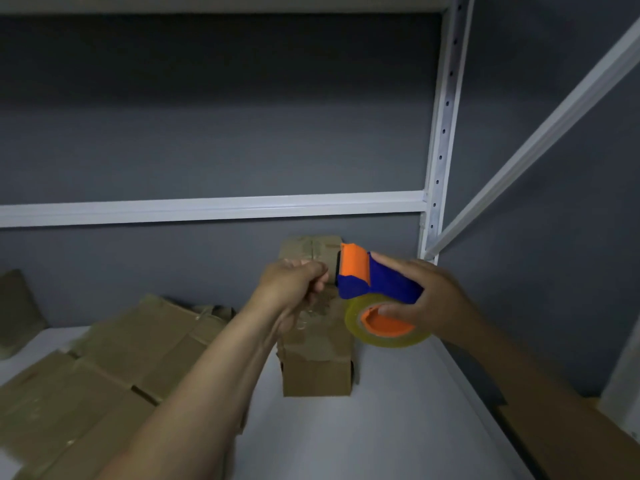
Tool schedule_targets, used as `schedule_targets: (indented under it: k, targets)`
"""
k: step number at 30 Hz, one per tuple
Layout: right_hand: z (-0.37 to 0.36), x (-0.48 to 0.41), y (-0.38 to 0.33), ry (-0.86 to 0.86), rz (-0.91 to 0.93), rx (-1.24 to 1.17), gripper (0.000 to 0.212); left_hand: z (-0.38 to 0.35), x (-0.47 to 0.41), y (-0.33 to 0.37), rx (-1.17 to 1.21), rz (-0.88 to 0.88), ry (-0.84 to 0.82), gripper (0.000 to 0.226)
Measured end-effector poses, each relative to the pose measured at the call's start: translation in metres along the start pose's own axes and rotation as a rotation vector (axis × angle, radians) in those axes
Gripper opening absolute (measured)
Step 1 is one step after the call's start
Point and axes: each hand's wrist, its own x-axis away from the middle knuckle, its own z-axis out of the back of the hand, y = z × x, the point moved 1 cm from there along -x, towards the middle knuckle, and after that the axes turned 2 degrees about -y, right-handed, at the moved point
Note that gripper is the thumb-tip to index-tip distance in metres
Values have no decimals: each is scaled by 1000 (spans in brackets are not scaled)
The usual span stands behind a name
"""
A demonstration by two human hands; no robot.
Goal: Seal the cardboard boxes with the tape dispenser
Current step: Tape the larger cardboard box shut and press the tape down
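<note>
A small cardboard box [317, 372] stands on the white shelf surface [391, 427], partly hidden behind both hands. My right hand [433, 299] grips a blue and orange tape dispenser [367, 278] with a clear tape roll [384, 323], held in the air above the box. My left hand [294, 282] is curled just left of the dispenser's front and pinches the clear tape end [317, 306], which hangs down in front of the box.
Several flattened cardboard boxes [114, 368] lie on the shelf at the left. A white upright post [441, 140] and a horizontal rail [207, 207] frame the grey back wall. A brown board [568, 431] runs along the right edge.
</note>
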Motion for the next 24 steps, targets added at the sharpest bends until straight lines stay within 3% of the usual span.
schedule_targets:
  k: [5, 10, 15, 19, 24]
  targets:
    - [21, -25, -9, -150, 17, 230, 80, 15, -11, -1, 53, -13, 26, 36]
    - [32, -39, -4, -177, -5, 299, 82, 55, -27, -1, 82, -27, 127, 32]
    - [44, -42, 11, -272, -65, 590, 79, 97, -42, -28, 111, 132, 185, 19]
    - [36, -51, 19, -322, -85, 605, 79, 93, -53, -46, 132, 180, 160, 16]
    - [30, -64, 29, -355, -99, 584, 75, 90, -67, -58, 68, 168, 274, 17]
